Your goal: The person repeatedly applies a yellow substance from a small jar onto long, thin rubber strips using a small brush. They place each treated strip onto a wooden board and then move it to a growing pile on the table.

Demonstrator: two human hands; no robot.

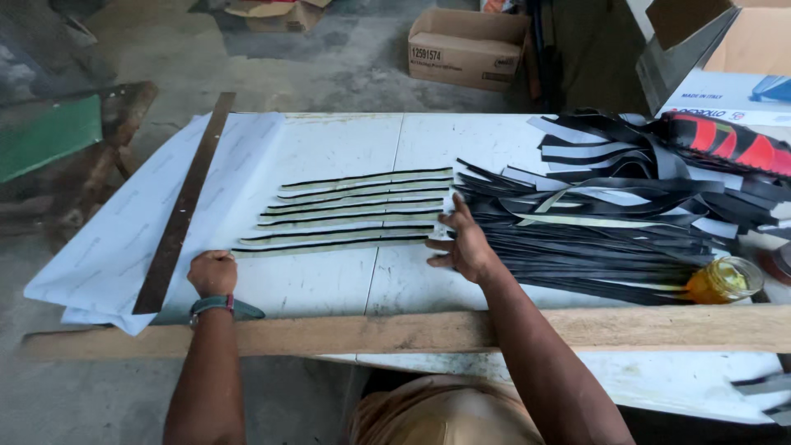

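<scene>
Single head-worn view, steeply downward, close over the white table (346, 140).

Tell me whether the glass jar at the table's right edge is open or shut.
Open. The jar stands upright with no lid on its mouth, and yellow-orange liquid shows inside. It sits beside the pile of black strips.

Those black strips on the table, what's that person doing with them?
A person leans over a white table with bare hands. The right hand rests open at the ends of a row of strips laid side by side, next to a big heap of black strips. The left hand, closed in a fist, presses on the paper sheet near a long metal ruler. A jar of yellow stuff stands at the heap's right end. A wooden plank lies along the near edge.
</scene>
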